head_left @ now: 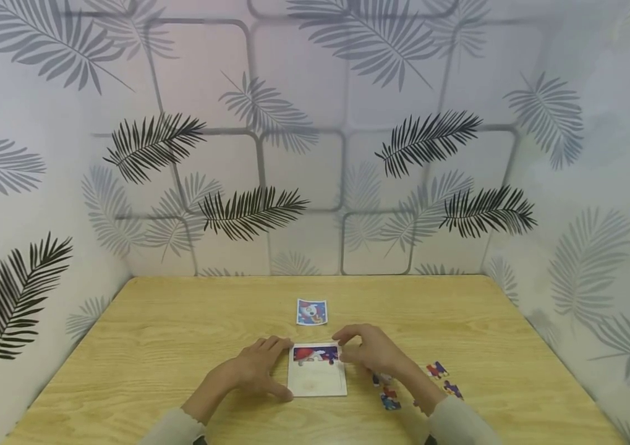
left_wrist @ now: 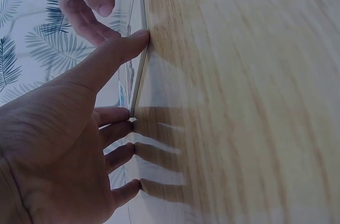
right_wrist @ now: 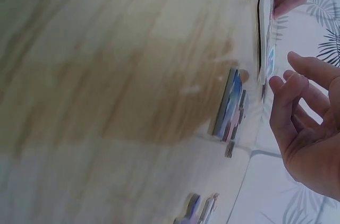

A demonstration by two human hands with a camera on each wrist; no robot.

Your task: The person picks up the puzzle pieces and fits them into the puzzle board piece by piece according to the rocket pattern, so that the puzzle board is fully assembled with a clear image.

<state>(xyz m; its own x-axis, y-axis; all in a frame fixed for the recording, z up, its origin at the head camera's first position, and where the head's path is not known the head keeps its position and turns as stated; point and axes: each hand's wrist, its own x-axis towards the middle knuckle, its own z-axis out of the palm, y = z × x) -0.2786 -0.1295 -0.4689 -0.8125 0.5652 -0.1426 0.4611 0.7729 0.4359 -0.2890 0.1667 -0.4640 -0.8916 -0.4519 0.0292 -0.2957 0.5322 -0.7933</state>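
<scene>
A square white puzzle board (head_left: 317,381) lies on the table, with joined picture pieces (head_left: 315,354) along its far edge and its near part bare. My left hand (head_left: 259,366) is spread along the board's left side. In the left wrist view, its thumb (left_wrist: 125,46) touches the board's edge and the fingertips rest by the far corner and on the tabletop. Over the board's far right corner hovers my right hand (head_left: 374,351), its fingers loosely bent. The right wrist view shows the thumb and fingers of this hand (right_wrist: 313,123) apart, with nothing visible between them.
Loose puzzle pieces (head_left: 389,402) lie right of the board, partly hidden under my right forearm. Farther right are more pieces (head_left: 452,389). A small picture card (head_left: 311,313) with a white cartoon figure lies beyond the board. A leaf-patterned wall (head_left: 303,241) borders the wooden table (head_left: 181,321).
</scene>
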